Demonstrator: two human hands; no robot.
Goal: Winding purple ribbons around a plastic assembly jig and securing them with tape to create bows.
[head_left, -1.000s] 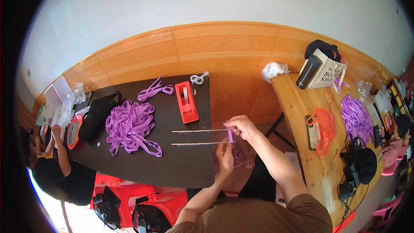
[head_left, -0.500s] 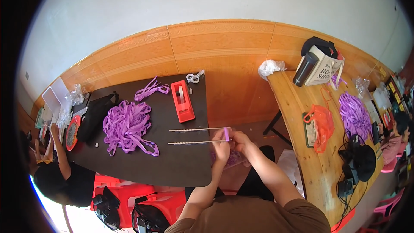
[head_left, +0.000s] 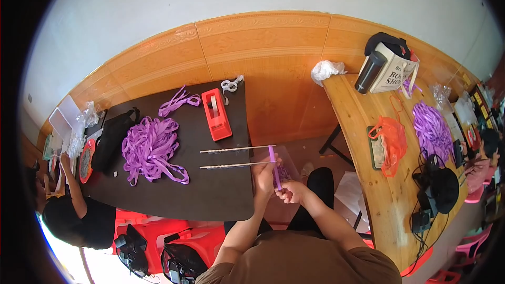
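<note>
Two thin pale rods [head_left: 238,149] lie parallel, jutting past the right edge of the dark table. Across their free ends runs a narrow purple ribbon [head_left: 272,155], which hangs toward me. My left hand [head_left: 262,178] is closed on the ribbon beside the nearer rod's tip, though its fingers partly hide the hold. Lower and to the right, my right hand [head_left: 291,193] pinches the ribbon's near end, so the strip is stretched between both hands. A large tangled heap of purple ribbon [head_left: 151,147] lies on the table, with a smaller bunch [head_left: 179,101] behind it.
A red tape dispenser [head_left: 216,115] and white-handled scissors [head_left: 230,84] sit near the dark table's far right corner. Below my hands is a clear container [head_left: 286,159]. At right, a wooden table [head_left: 363,142] holds bags and ribbon. Another person [head_left: 79,221] works at far left.
My right hand has drawn back toward me from the rod tips, and a longer stretch of ribbon now shows. My left hand stays by the rods. The whole view has shifted slightly.
</note>
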